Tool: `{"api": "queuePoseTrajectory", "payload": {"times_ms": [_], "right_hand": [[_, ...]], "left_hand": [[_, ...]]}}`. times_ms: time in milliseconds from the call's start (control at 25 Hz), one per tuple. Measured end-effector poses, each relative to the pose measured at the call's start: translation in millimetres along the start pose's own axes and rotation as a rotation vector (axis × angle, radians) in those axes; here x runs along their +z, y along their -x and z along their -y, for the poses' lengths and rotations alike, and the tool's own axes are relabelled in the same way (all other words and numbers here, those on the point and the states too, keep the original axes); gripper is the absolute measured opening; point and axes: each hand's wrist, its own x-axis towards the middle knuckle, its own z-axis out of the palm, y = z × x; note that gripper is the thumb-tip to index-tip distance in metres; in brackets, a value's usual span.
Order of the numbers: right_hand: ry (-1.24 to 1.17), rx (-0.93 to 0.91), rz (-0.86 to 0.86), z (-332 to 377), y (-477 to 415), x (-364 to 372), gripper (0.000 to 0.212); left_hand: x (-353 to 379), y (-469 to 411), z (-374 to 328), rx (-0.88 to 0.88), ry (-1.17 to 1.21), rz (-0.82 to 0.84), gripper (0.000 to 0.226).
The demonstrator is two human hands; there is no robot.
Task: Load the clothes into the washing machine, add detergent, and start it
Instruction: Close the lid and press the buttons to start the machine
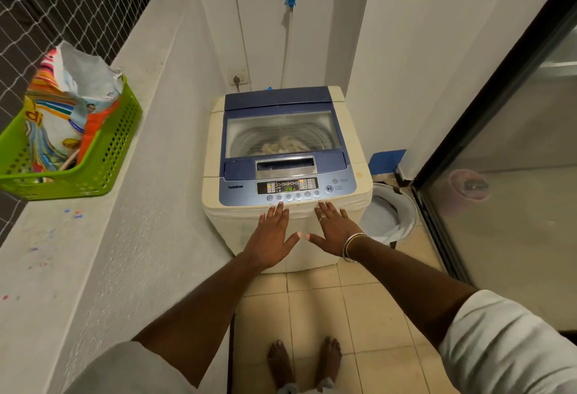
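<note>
Head-worn view, facing down, washing machine point(285, 156) near

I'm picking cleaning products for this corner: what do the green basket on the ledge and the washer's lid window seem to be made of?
The green perforated basket looks like moulded plastic, slightly glossy, with regular punched slots. The washing machine's clear lid window seems to be glass or clear plastic; it reflects light and shows the clothes inside.
</note>
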Motion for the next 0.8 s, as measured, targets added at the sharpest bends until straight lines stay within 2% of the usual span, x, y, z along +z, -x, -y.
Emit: {"api": "queuePoseTrajectory", "payload": {"times_ms": [360,800], "right_hand": [[-0.043,-0.006,0.019,5.4,0.4,14.0,0.092],[-0.077,0.111,0.018,-24.1,-31.9,-7.6,0.095]], "left_hand": [[5.0,-6.0,-1.1,-0.003,-0.001,0.018,0.076],[-2.0,-14.2,5.0,-0.013,0.027,0.003,0.074]]}}
